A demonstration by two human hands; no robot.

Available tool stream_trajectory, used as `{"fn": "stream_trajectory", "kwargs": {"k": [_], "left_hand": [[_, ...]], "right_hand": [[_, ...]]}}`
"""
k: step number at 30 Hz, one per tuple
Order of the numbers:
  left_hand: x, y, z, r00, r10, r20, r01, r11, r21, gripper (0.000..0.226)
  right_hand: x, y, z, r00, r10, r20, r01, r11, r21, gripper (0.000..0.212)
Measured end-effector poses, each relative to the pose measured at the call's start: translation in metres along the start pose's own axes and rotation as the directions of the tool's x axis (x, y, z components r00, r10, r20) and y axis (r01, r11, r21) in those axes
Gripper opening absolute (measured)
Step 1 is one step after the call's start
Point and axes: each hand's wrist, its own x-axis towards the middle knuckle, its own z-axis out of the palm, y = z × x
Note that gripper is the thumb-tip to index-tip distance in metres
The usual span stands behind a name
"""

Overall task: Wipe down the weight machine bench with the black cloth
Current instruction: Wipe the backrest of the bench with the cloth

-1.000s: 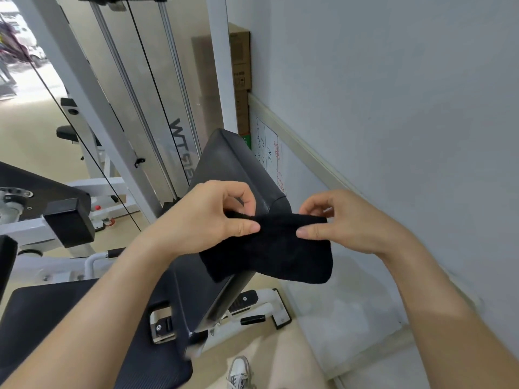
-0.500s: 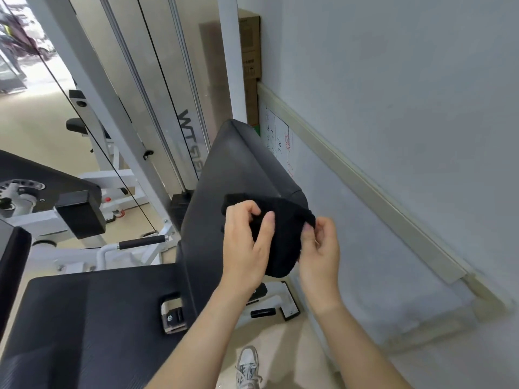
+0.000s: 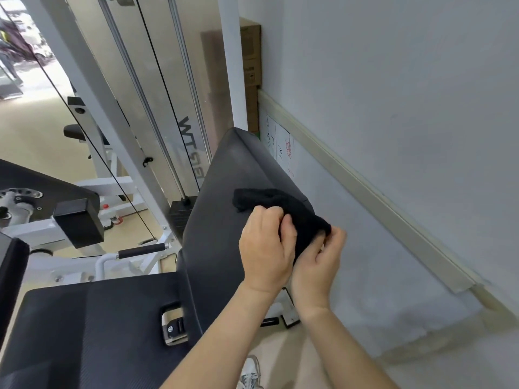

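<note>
Now both hands grip the black cloth (image 3: 283,211) in front of the right side edge of the bench's upright back pad (image 3: 222,214): the left hand (image 3: 265,248) pinches a bunched fold between thumb and curled fingers, and the right hand (image 3: 318,262) clasps the cloth's right end from below. Whether the cloth touches the pad cannot be told. Below and to the left lies the bench's dark seat pad (image 3: 98,324), and a pale wall (image 3: 407,108) stands close on the right.
</note>
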Motion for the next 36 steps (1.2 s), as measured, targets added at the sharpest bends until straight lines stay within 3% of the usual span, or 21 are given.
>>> {"fn": "stream_trajectory", "kwargs": {"k": [5, 10, 13, 15, 16, 19, 21, 23, 26, 30, 32, 36], "left_hand": [[-0.064, -0.036, -0.01, 0.995, -0.05, 0.081, 0.043, 0.996, 0.082, 0.013], [-0.05, -0.027, -0.014, 0.992, -0.091, 0.085, 0.081, 0.991, 0.11, 0.027], [-0.012, -0.005, -0.012, 0.996, 0.006, 0.092, -0.011, 0.998, 0.062, 0.018], [0.013, 0.003, -0.005, 0.996, -0.005, 0.09, -0.004, 0.995, 0.1, 0.009], [0.021, 0.005, -0.003, 0.995, -0.018, 0.101, 0.006, 0.993, 0.12, 0.017], [0.01, 0.007, -0.005, 0.977, -0.012, 0.213, -0.017, 0.991, 0.136, 0.048], [-0.008, 0.009, -0.01, 0.955, -0.052, 0.293, 0.021, 0.994, 0.108, 0.056], [-0.015, 0.009, -0.01, 0.94, -0.116, 0.322, 0.087, 0.991, 0.102, 0.06], [-0.004, 0.012, -0.007, 0.926, -0.15, 0.346, 0.13, 0.988, 0.08, 0.059], [0.033, 0.005, -0.005, 0.907, -0.166, 0.387, 0.191, 0.981, -0.026, 0.063], [0.055, -0.004, -0.004, 0.894, -0.186, 0.407, 0.225, 0.973, -0.048, 0.06], [0.103, -0.034, -0.003, 0.863, -0.186, 0.469, 0.168, 0.983, 0.08, 0.059]], "right_hand": [[-0.037, 0.029, -0.005, 0.965, 0.258, 0.044, -0.254, 0.965, -0.069, 0.016], [-0.004, -0.003, 0.005, 0.983, 0.18, -0.044, -0.179, 0.984, 0.024, 0.015], [0.019, -0.027, 0.009, 0.998, 0.064, 0.002, -0.064, 0.995, 0.071, 0.024], [0.031, -0.03, 0.01, 0.996, 0.041, 0.073, -0.048, 0.995, 0.086, 0.015], [0.034, -0.031, 0.01, 0.99, 0.062, 0.126, -0.075, 0.992, 0.097, 0.01], [0.028, -0.026, 0.001, 0.938, 0.19, 0.291, -0.227, 0.969, 0.102, 0.026], [0.022, -0.021, -0.005, 0.911, 0.261, 0.318, -0.293, 0.955, 0.056, 0.031], [0.025, -0.023, -0.006, 0.928, 0.223, 0.3, -0.22, 0.974, -0.047, 0.032], [0.044, -0.043, -0.002, 0.931, 0.068, 0.36, 0.039, 0.959, -0.282, 0.032], [0.083, -0.08, 0.029, 0.765, 0.093, 0.638, 0.268, 0.854, -0.446, 0.037], [0.106, -0.08, 0.052, 0.702, 0.144, 0.698, 0.327, 0.805, -0.495, 0.036], [0.137, -0.07, 0.1, 0.727, 0.15, 0.67, 0.337, 0.771, -0.54, 0.038]]}}
